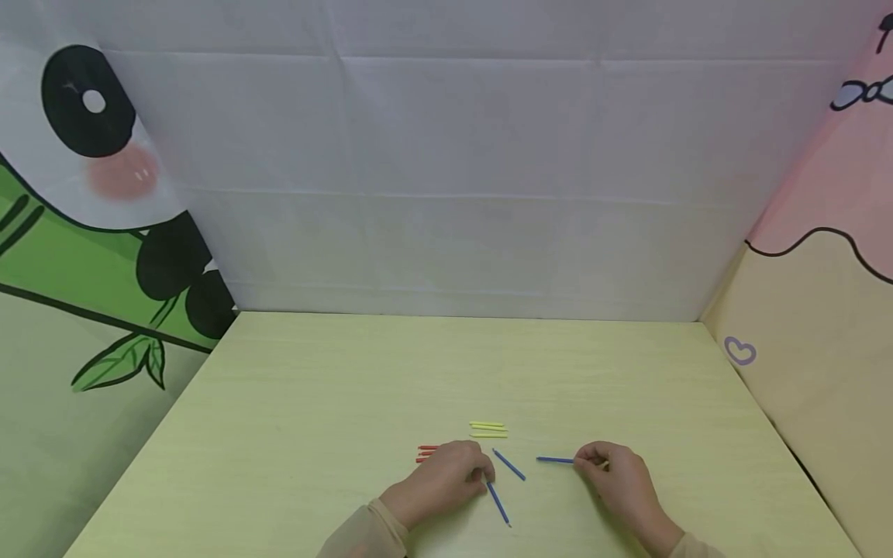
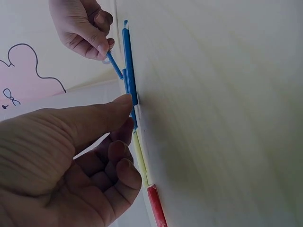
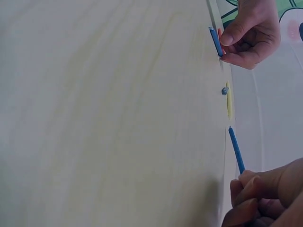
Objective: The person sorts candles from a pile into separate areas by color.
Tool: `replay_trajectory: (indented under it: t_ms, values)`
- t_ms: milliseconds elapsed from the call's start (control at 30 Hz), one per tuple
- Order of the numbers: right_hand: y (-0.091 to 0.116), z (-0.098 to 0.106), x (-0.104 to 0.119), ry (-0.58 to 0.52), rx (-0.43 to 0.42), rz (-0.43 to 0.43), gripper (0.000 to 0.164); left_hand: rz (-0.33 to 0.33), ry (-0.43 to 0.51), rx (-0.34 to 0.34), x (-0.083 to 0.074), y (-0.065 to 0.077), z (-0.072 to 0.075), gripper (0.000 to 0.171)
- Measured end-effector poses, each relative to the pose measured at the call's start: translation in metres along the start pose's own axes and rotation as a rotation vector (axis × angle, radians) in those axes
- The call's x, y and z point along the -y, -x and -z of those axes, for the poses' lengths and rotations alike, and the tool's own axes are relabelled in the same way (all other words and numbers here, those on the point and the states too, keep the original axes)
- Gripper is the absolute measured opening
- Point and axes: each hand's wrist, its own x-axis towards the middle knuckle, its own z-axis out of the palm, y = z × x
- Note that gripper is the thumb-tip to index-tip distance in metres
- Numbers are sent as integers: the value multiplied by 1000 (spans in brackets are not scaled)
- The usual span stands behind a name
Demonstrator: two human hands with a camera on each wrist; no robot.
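My left hand [image 1: 456, 474] is curled low over the table, thumb and forefinger pinching the upper end of a thin blue stick [image 1: 498, 505]. In the left wrist view this stick [image 2: 129, 61] reaches away from the fingertips and has a small pale tip. My right hand [image 1: 617, 473] pinches one end of another blue stick [image 1: 553, 460], which points left; the right wrist view shows its free end [image 3: 232, 135]. Slanting between the hands lies a third blue stick [image 1: 509, 464]. Red sticks [image 1: 426, 454] lie side by side, partly hidden behind my left hand.
Several yellow sticks [image 1: 488, 429] lie in a small row just beyond the hands. The pale wooden table [image 1: 293, 403] meets a white sheet [image 1: 453, 178] at the back. Printed cloth walls stand at the left and right edges.
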Motion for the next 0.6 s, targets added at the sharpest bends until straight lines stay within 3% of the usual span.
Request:
replay_trajectory:
  t_ms: [600]
  values:
    - [-2, 1, -4, 50, 3, -3, 5, -14, -20, -5, 1, 2, 0, 11]
